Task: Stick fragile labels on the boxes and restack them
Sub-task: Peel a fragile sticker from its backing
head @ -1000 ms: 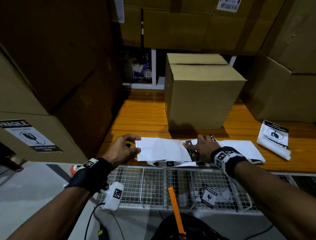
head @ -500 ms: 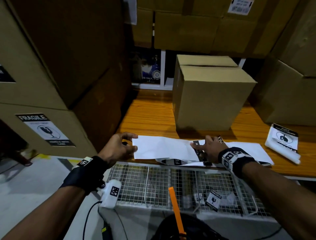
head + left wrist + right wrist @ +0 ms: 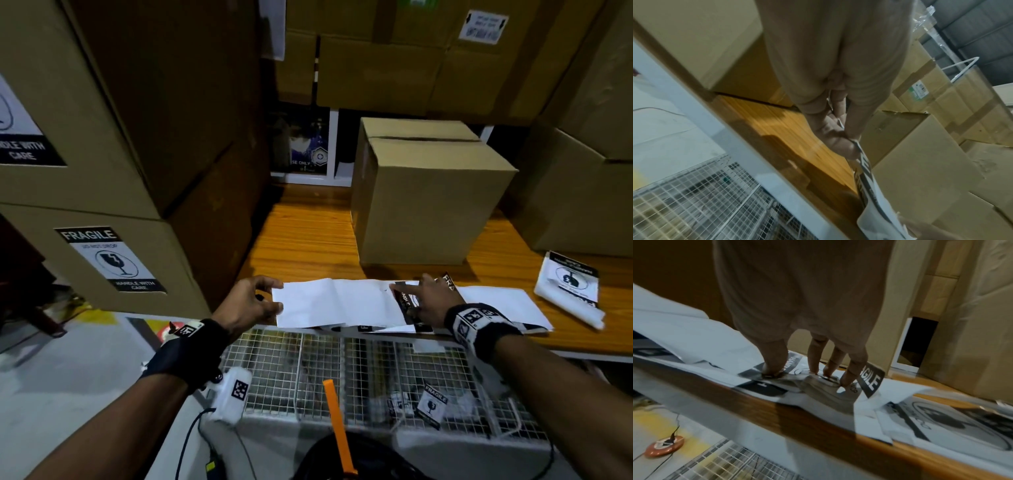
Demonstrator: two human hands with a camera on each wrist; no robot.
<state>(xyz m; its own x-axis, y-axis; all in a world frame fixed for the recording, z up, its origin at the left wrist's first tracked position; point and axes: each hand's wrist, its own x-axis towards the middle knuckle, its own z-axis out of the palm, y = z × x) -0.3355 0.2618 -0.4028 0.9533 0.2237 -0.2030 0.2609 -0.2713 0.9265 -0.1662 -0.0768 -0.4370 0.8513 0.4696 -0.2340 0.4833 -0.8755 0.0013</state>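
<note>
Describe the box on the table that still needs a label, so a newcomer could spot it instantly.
Start at the wooden table between the cardboard stacks. The small box stands alone at its middle, just behind the white sheets that the left hand pinches and the right hand presses. Unlike the stacked boxes on the left, its visible faces carry no fragile label.

Your head has swung left and a little closer: the labelled boxes [image 3: 85, 205] on your left now fill more of the view, with a second label [image 3: 20, 133] showing on the upper one, and the plain box [image 3: 428, 198] sits further right. Your left hand [image 3: 251, 303] has tightened its pinch on the white sheet [image 3: 329, 301], the edge now lifted off the bench [image 3: 308, 240]. Your right hand [image 3: 428, 298] has barely shifted on the label [image 3: 406, 301]
</note>
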